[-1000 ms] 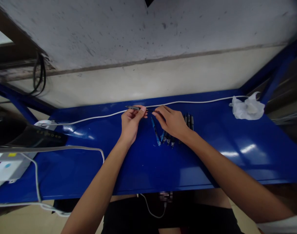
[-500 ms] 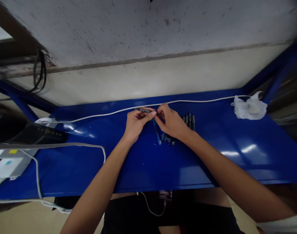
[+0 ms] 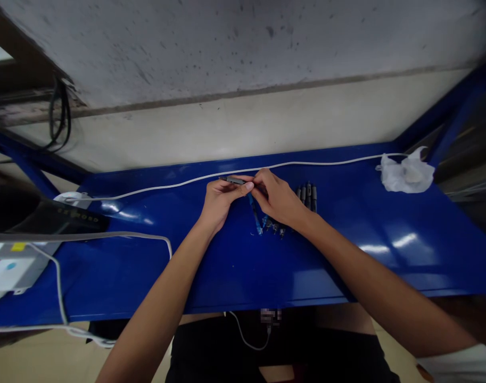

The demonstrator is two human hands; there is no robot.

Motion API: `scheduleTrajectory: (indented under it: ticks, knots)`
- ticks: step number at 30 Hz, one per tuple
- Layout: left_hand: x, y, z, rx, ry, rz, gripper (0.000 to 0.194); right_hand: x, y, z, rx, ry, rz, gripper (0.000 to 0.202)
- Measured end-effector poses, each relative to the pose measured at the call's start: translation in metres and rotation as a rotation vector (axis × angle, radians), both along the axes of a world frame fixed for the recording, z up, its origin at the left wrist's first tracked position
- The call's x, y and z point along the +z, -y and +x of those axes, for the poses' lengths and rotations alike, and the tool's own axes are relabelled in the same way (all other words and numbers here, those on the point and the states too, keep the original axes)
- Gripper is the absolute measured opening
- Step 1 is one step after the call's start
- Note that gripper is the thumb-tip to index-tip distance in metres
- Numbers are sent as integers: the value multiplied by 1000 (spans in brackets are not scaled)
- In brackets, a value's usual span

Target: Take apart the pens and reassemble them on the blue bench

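Observation:
My left hand is closed around a grey and black pen, which lies sideways with its dark end sticking out to the left. At the pen's right end, the thumb and fingertips of my right hand are pinched together; exactly what sits between them is partly hidden. Below the fingers, a slim blue pen-like piece rests on the blue tabletop. Several dark pens with grey parts lie side by side just beyond my right hand. Small clear and dark pieces are grouped under my right wrist.
A white cable runs across the back of the blue table. At the right lies a crumpled white plastic bag. On the left are a black object with lettering, a white box and more cables. A wall stands behind.
The view has shifted very slightly. Both hands stay together at the pen, with only a small movement of the fingers.

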State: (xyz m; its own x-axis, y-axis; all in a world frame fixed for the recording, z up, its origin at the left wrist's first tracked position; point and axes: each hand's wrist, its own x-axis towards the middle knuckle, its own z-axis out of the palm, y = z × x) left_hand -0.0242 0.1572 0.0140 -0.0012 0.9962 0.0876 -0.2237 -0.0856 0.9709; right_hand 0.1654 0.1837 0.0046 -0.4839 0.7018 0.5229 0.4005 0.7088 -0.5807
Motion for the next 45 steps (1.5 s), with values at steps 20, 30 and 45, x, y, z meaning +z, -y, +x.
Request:
scheduleTrajectory:
  ticks: [20,30,45]
  knots:
    - [-2,0,-1,33,112,-47,24,5,-1,-2,37,-59,32,8]
    - [-3,-1,0,38,124,-56,24,7,0,-1,43,-10,11,15]
    - [-1,-1,0,26,105,-66,25,5,0,0,0,-20,2,15]
